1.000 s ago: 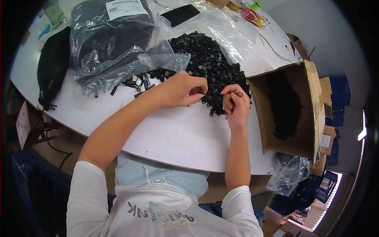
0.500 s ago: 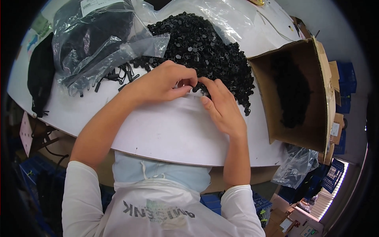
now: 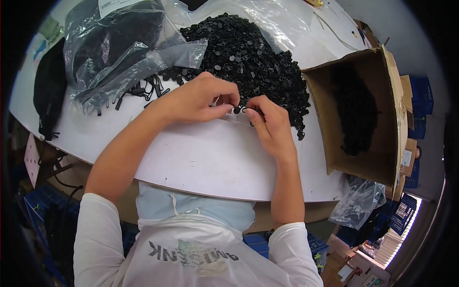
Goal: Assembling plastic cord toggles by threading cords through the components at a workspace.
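My left hand (image 3: 208, 98) is closed in a pinch on a small black zipper slider (image 3: 236, 110) at the near edge of a large heap of zipper sliders (image 3: 244, 52). Close to its right, my right hand (image 3: 271, 119) pinches a black zipper pull cord (image 3: 245, 109), whose thin loop shows by the fingertips. The loop's tip is right beside the slider; whether it passes through cannot be made out. Left of my left forearm, several loose pull cords (image 3: 138, 90) with black ends lie on the white table (image 3: 201, 167).
A clear plastic bag (image 3: 114, 57) of black items stands at the back left, beside a black cloth-like piece (image 3: 49, 91). An open cardboard box (image 3: 318, 95) with a black mass inside lies at the right. A crumpled clear bag (image 3: 358, 203) hangs below it.
My right hand's fingers have drawn from the heap's edge into a pinch, and a cord loop now shows beside the slider. My left hand has stayed almost in place.
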A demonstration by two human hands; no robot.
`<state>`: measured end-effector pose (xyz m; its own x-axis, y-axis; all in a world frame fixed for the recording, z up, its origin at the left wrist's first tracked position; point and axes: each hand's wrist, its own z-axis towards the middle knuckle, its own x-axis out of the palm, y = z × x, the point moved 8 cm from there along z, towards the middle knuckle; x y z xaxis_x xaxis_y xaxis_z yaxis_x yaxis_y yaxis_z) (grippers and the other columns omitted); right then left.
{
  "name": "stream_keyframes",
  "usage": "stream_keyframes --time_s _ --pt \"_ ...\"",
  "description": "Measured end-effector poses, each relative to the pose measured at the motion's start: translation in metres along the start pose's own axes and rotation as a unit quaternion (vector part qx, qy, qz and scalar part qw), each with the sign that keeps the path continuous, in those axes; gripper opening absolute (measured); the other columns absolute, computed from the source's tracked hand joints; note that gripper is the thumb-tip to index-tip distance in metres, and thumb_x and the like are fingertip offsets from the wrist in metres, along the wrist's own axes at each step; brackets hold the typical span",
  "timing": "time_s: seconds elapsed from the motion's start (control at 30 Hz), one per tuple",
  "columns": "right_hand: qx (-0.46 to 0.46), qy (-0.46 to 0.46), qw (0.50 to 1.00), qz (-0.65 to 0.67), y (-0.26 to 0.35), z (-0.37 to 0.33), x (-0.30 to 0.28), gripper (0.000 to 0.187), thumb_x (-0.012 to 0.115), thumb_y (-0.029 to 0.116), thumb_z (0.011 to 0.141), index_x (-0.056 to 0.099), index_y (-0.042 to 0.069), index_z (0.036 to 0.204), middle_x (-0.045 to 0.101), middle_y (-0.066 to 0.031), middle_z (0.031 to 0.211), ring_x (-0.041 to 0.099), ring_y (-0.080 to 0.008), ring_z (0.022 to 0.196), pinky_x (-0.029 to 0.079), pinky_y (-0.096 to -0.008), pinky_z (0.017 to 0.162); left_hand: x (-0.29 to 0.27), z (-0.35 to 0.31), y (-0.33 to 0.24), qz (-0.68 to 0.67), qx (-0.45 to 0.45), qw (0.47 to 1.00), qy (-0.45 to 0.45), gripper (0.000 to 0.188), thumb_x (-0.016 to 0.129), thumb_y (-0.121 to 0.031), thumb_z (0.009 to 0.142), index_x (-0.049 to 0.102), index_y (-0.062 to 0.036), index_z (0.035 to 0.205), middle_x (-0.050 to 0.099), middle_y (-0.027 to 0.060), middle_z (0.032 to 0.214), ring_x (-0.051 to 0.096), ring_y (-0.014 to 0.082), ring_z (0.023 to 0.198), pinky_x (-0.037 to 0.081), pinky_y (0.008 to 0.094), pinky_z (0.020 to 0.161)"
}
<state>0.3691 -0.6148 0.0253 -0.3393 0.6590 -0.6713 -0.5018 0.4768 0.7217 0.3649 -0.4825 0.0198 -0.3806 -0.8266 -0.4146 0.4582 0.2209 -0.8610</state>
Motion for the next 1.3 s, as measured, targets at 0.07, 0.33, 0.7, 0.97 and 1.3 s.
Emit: stream_keyframes --time_s 0.07,0.33,0.7,0.97,1.3 --pt "-0.011 -0.001 1.0 0.012 0.004 0.001 0.001 0.01 0.061 0.009 0.086 0.058 0.0 0.091 0.06 -0.0134 0.078 0.059 -0.03 0.068 0.046 -0.0363 0.06 0.0 0.0 0.002 -0.013 -0.009 1.0 -0.007 0.011 0.061 -0.001 0.076 0.061 -0.0005 0.087 0.065 0.0085 0.074 0.065 0.0191 0.065 0.048 0.0278 0.055" --pt "-0.051 -0.018 0.997 0.047 0.005 0.001 -0.001 0.008 0.063 0.003 0.083 0.06 -0.001 0.09 0.057 -0.011 0.075 0.057 -0.0253 0.065 0.045 -0.0328 0.058 0.0 0.002 0.001 -0.032 -0.013 0.999 0.005 0.012 0.063 -0.004 0.075 0.062 -0.0027 0.087 0.066 0.0069 0.072 0.064 0.0185 0.064 0.045 0.0283 0.054" --pt "-0.068 0.022 0.992 0.102 0.006 -0.001 0.008 0.006 0.065 0.004 0.083 0.063 -0.001 0.084 0.053 -0.0091 0.066 0.051 -0.0198 0.056 0.039 -0.0307 0.051 -0.001 0.001 -0.013 -0.018 0.049 0.999 0.004 0.013 0.067 -0.001 0.075 0.063 -0.004 0.087 0.066 0.0055 0.079 0.063 0.024 0.072 0.049 0.0329 0.06" --pt "-0.042 0.026 0.989 0.138 0.007 0.0 0.014 0.013 0.065 0.011 0.085 0.062 -0.002 0.083 0.053 -0.0098 0.065 0.05 -0.0206 0.054 0.039 -0.031 0.051 -0.003 -0.003 -0.036 0.161 0.177 0.966 -0.101 0.012 0.069 -0.004 0.072 0.06 -0.0062 0.081 0.06 0.0059 0.075 0.059 0.0225 0.072 0.044 0.0312 0.057" --pt "-0.183 -0.14 0.971 -0.071 0.032 -0.009 -0.005 0.013 0.07 0.008 0.076 0.062 0.001 0.084 0.053 -0.0079 0.063 0.051 -0.0236 0.052 0.04 -0.0332 0.046 0.029 -0.003 0.011 -0.278 -0.201 0.939 -0.013 0.028 0.056 -0.019 0.089 0.059 -0.0005 0.068 0.052 0.0048 0.054 0.042 0.0069 0.046 0.033 0.0263 0.044"
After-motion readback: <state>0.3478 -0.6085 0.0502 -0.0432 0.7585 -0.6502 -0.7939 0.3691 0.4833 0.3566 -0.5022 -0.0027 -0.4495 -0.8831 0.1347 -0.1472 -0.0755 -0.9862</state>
